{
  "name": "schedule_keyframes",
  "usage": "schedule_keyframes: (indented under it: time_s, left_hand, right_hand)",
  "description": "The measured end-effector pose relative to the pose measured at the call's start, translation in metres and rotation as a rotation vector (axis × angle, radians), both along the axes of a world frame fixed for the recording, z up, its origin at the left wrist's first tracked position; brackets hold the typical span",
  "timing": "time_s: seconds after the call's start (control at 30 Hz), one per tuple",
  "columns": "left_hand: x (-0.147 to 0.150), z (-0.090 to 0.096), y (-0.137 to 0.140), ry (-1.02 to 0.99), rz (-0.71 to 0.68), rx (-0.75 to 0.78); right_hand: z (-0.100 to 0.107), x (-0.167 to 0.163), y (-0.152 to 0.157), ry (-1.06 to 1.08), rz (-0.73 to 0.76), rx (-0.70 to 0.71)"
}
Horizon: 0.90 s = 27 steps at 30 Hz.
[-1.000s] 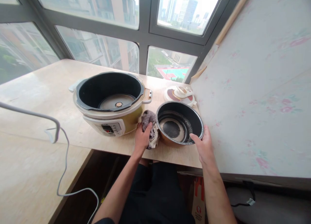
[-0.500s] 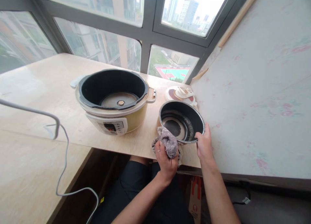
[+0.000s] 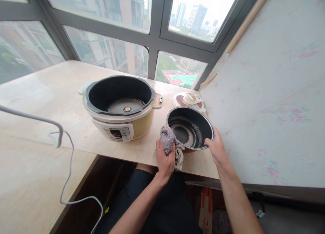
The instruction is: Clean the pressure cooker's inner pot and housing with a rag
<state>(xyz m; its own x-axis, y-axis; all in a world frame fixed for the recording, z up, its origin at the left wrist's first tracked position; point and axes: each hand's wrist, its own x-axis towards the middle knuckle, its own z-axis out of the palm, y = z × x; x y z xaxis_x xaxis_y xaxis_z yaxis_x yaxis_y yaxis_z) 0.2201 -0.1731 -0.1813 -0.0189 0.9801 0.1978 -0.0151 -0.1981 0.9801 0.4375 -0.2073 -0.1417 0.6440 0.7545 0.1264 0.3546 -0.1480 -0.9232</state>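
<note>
A dark inner pot (image 3: 181, 134) tilts toward me near the table's front edge, with pale marks on its inside. My right hand (image 3: 217, 147) grips its right rim, thumb over the edge. In my left hand (image 3: 164, 159) is a bunched grey-brown cloth (image 3: 168, 139), pressed at the pot's left rim; a light part of it hangs below. To the left stands the electric pressure cooker base (image 3: 141, 125), lidless, its dark interior showing a round metal centre. Behind the pot lies the cooker's white and brown lid (image 3: 190, 100).
A grey cord (image 3: 69, 166) runs over the light wooden table (image 3: 33, 102) and hangs off its front edge. Windows (image 3: 106, 52) rise behind, a flowered wall (image 3: 274, 102) at the right. Below the table is a paper bag (image 3: 205, 210).
My left hand has moved the cloth left along the pot's rim, from its front to its left side. My right hand keeps its grip on the pot.
</note>
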Motion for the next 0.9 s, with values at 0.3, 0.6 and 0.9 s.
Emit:
schedule_keyframes:
  time_s: [0.3, 0.6, 0.9]
  left_hand:
    - [-0.017, 0.015, 0.05, -0.105, -0.081, -0.239]
    - [-0.03, 0.019, 0.069, -0.098, -0.146, -0.273]
    - [-0.033, 0.019, 0.068, -0.059, -0.143, -0.233]
  right_hand:
    - [0.011, 0.02, 0.011, 0.09, -0.025, -0.054]
    - [0.02, 0.047, 0.043, 0.297, 0.071, -0.082]
    - [0.028, 0.067, 0.082, 0.398, 0.26, -0.201]
